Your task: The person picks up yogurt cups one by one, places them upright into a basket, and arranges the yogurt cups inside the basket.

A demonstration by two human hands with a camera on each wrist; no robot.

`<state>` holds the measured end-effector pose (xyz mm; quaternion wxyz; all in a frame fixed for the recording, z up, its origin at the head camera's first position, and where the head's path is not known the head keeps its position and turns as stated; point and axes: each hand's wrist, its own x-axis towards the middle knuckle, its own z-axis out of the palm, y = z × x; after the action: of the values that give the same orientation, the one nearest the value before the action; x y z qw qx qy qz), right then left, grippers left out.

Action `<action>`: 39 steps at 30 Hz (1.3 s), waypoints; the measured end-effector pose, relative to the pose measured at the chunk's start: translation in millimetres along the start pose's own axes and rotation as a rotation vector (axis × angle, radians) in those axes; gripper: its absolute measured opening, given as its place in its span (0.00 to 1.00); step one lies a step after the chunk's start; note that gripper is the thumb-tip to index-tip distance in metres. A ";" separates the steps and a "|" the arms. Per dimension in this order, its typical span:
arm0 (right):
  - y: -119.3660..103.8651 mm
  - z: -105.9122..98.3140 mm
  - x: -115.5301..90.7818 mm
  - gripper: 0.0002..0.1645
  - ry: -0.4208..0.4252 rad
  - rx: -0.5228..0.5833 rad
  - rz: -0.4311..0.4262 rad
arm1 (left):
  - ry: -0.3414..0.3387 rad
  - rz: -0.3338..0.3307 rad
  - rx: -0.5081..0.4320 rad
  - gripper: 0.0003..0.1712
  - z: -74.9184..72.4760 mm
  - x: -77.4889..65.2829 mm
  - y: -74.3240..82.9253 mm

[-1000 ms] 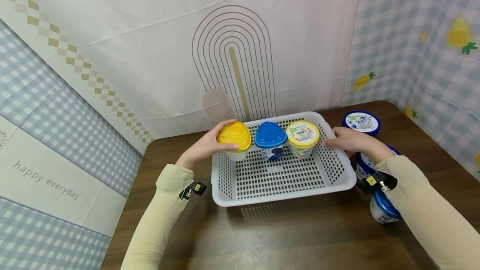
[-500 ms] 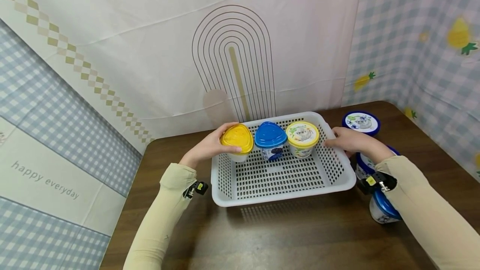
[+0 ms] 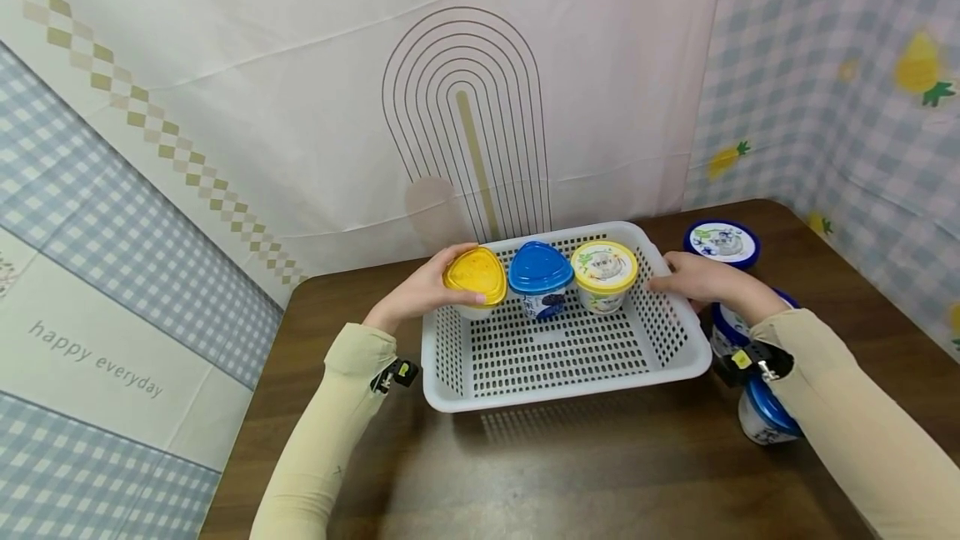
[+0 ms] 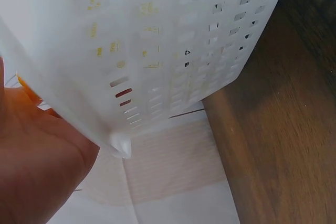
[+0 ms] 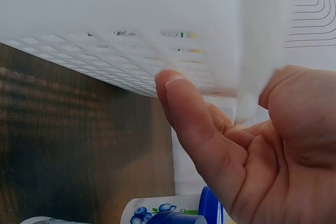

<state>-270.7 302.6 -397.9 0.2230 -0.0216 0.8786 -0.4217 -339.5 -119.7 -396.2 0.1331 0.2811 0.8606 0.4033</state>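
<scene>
In the head view my left hand (image 3: 420,290) grips a tub with a rounded-triangular yellow lid (image 3: 477,275), thumb at the front and fingers behind. The tub is inside the left end of a white perforated basket (image 3: 558,394). A blue-lidded tub (image 3: 540,267) and a round yellow-lidded tub (image 3: 604,267) stand beside it in a row. My right hand (image 3: 697,277) holds the basket's right rim. In the right wrist view, its fingers (image 5: 191,114) curl under that rim. The basket wall (image 4: 173,40) hides the gripped tub's lower part in the left wrist view.
On the brown table (image 3: 525,482), right of the basket, are a tub with a dark-blue-rimmed lid (image 3: 722,244), another partly under the right wrist (image 3: 731,327), and a blue-lidded one (image 3: 768,415) by the sleeve. A patterned cloth (image 3: 600,107) hangs behind.
My left hand has shifted slightly to the right with the yellow-lidded tub, bringing it closer to the blue-lidded one. The right hand and basket look unchanged.
</scene>
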 end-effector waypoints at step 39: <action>-1.3 0.0 -1.7 0.32 0.007 -0.006 0.006 | -0.080 -0.008 0.035 0.52 4.2 8.6 0.3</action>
<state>-269.4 302.1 -396.4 0.2213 -0.0183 0.8807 -0.4183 -344.4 -111.9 -398.7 0.1640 0.2956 0.8627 0.3761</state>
